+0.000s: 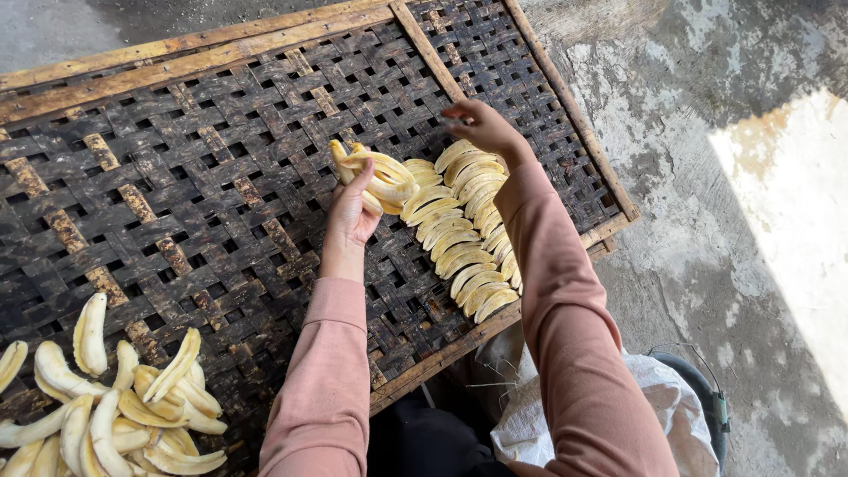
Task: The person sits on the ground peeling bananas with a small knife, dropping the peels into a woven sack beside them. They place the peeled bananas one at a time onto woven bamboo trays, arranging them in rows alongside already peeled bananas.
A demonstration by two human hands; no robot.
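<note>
The left hand (352, 212) has its grip closed around a small bunch of peeled banana slices (375, 177), pale yellow, curved and soft-looking; they fan out above and to the right of the fingers. The right hand (481, 126) is up and to the right of that grip, fingers bent and pinched loosely together; whether a slice is between them cannot be told from here. Both arms are in dusty pink sleeves (565, 309).

Directly right of the held bunch, and below the right hand, laid slices (464, 234) run in overlapping rows down toward the near edge of the woven tray (194, 177). The tray is a lattice of dark, stained bamboo strips with square gaps, framed by lighter wooden battens (177, 55). Far down and left of the left grip, a loose heap of peeled bananas (106, 406) lies on the same weave, whole halves and slices mixed.

Below the right forearm, off the tray, sits a crumpled white woven sack (658, 397) over a dark bucket rim (707, 389). The rough concrete floor (707, 177) to the right is grey, patchy and cracked, with a bright sunlit patch.
</note>
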